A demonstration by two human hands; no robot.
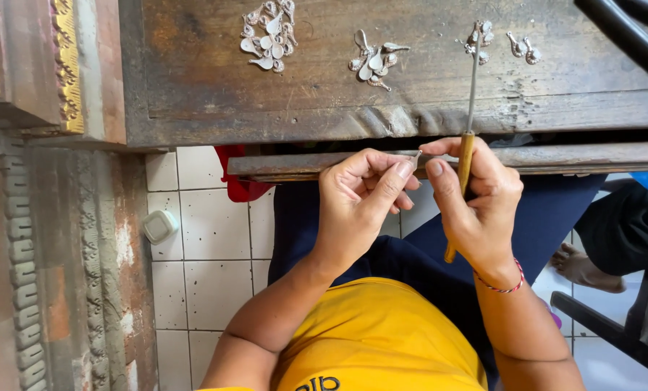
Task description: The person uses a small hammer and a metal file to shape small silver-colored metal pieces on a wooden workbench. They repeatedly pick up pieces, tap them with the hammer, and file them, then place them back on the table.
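My left hand [360,199] pinches a tiny silver metal piece [417,153] between thumb and fingers, just below the edge of a worn wooden workbench [338,101]. My right hand [476,203] grips a thin metal tool with a wooden handle [466,163]; its shaft points up across the bench edge, and my right forefinger touches the small piece too. Both hands meet over my lap. On the bench lie small heaps of silver ornaments: one [269,35] at left, one [374,59] in the middle, a few [523,47] at right.
A carved wooden panel [31,289] stands at the left. White floor tiles [208,239] carry a small white lid-like object [159,226]. Another person's bare foot [581,266] and dark trouser leg appear at right beside a black chair frame [613,329]. Dark bars [628,32] cross the top right.
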